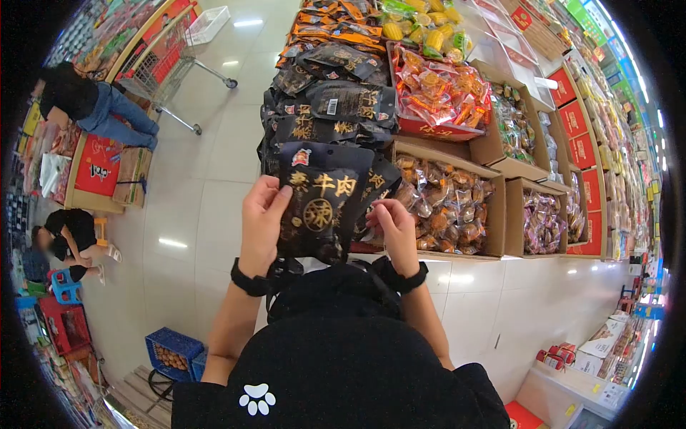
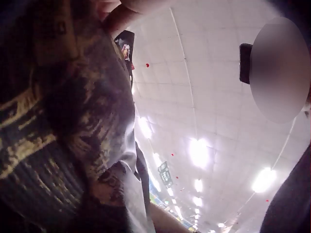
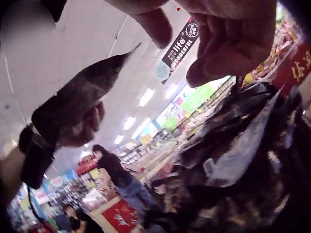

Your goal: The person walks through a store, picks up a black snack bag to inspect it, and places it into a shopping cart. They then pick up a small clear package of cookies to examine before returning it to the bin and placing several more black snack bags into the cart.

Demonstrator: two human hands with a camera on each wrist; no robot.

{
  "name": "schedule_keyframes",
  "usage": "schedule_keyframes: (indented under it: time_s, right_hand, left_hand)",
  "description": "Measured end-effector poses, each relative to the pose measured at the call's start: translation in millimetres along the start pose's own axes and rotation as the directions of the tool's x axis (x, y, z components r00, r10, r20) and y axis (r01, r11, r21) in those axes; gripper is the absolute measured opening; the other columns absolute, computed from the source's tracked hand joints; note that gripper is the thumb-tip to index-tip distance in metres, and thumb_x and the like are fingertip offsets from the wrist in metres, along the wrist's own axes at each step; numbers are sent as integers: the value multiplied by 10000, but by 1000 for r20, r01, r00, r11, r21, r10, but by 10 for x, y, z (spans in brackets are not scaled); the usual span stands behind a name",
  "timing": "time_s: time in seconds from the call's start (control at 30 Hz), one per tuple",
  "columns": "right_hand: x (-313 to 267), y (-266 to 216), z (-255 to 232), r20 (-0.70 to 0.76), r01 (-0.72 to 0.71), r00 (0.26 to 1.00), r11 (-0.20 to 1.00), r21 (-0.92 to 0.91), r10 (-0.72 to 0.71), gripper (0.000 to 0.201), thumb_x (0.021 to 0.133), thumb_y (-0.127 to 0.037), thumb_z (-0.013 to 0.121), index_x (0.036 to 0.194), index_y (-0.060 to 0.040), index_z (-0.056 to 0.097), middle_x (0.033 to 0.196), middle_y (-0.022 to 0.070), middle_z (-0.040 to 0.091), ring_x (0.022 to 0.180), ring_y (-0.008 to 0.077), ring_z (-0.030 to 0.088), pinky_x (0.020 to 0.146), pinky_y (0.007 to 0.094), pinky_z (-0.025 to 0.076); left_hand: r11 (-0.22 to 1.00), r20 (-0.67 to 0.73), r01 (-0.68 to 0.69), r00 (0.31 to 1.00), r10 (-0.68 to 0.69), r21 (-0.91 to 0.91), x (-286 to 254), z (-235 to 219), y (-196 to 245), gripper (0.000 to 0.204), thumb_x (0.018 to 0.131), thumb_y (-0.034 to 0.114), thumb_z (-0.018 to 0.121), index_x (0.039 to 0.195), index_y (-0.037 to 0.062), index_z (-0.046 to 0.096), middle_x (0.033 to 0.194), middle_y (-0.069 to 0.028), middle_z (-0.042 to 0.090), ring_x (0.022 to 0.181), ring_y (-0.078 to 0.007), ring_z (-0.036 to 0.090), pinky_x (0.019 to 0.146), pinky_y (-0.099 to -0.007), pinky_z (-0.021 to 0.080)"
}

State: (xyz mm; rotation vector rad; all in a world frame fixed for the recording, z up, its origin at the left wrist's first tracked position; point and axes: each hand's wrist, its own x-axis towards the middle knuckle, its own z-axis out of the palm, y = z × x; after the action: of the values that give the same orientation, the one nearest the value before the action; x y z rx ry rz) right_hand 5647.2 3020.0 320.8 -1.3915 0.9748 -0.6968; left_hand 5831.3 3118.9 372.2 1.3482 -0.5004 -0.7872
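Observation:
In the head view my left hand [image 1: 261,218] grips the left edge of a black snack pouch [image 1: 321,207] with gold characters, thumb across its front. The back of that pouch [image 2: 77,111] fills the left side of the left wrist view, large and blurred. My right hand [image 1: 397,230] is near the pouch's right side, over more black pouches. From the right wrist, its fingers [image 3: 233,43] look loosely bent with a gap from the thumb and nothing between them. The held pouch [image 3: 82,92] appears there side-on, apart from the right hand.
Stacked black pouches [image 1: 332,104] lie just beyond the hands. Cardboard boxes of wrapped snacks [image 1: 450,207] and a red box of orange packets [image 1: 439,89] stand to the right. At left are a shopping cart [image 1: 161,68], a standing person [image 1: 93,100] and a seated person [image 1: 71,232].

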Motion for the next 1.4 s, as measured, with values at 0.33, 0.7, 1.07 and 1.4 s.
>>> schedule_keyframes:
  time_s: [0.33,0.7,1.07,1.4]
  right_hand:
    - [-408,-202,254,150,124,967,892,435,-208,571,764,-180,585,1219,-24,278,1160,108,417,1045,173,419,877,287,339]
    - [-270,-320,70,16,-26,1000,739,674,22,377,789,11,476,1149,-10,368,1065,76,508,959,154,496,838,293,392]
    - [-364,-438,24,68,-20,998,829,559,-21,406,784,-8,506,1162,17,358,1090,76,486,995,144,460,883,275,338]
    - [-395,-434,61,136,-102,990,851,515,36,412,774,32,486,1165,7,357,1087,76,497,987,139,477,871,277,356]
  left_hand:
    - [668,299,-547,837,459,505,-406,583,-45,88,725,54,565,801,11,556,847,-119,563,755,-270,556,659,-316,439]
    - [917,176,-314,945,276,245,-454,307,-123,75,789,40,514,742,-20,514,683,-59,515,563,-101,510,495,-197,401]
    - [945,37,-211,977,209,251,-405,-20,-168,120,831,92,491,768,-10,500,685,-30,499,596,-72,488,552,-190,406]
    - [998,284,32,958,-48,59,-420,167,-256,324,783,154,575,1039,8,440,906,-43,512,774,-82,496,703,-207,401]
